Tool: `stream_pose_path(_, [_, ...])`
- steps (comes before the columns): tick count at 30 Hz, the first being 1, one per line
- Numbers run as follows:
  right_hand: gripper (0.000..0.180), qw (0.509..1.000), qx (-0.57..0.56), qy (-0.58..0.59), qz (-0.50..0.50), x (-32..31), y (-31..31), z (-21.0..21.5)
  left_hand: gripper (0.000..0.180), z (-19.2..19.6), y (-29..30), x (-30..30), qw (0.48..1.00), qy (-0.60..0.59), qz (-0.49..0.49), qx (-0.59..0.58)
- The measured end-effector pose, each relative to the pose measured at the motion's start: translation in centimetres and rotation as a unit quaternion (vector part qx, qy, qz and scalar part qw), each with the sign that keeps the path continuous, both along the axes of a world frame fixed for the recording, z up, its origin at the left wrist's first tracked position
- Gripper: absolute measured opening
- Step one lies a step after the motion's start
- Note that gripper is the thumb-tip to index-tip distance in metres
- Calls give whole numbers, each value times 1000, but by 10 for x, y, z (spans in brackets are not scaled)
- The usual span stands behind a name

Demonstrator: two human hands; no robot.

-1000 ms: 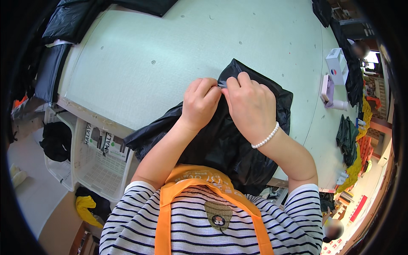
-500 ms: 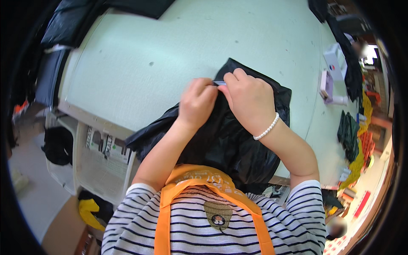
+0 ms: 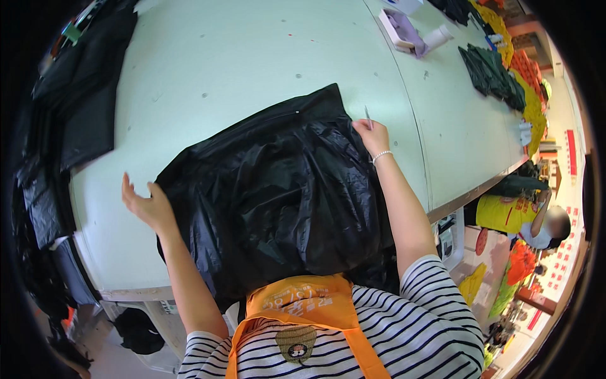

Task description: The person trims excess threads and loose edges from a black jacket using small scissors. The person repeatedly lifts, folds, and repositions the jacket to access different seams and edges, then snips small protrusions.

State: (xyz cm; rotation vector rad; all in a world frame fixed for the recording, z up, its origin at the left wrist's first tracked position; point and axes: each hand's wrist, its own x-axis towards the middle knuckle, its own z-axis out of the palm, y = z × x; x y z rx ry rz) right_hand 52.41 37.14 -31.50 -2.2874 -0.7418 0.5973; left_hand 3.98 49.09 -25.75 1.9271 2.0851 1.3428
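On the pale green counter [image 3: 252, 57], seen from the head camera, a black garment [image 3: 278, 196] is spread out, its near part hanging over the counter's front edge toward the person. The left hand [image 3: 146, 205] is held open with fingers spread, just touching the garment's left edge. The right hand [image 3: 374, 134] is closed at the garment's upper right corner, and a thin metal tool [image 3: 367, 116] is pinched in it. Further dark green garments [image 3: 492, 72] are stacked well apart at the far right.
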Motion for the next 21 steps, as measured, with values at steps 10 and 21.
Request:
stream_pose_path(10, [44,871,234,418,109,-13,18,63,51,45,-27,283,757,-274,-397,-441])
stream_pose_path(21, [17,857,223,407,225,-13,34,105,65,87,34,310,755,-68,-494,-426])
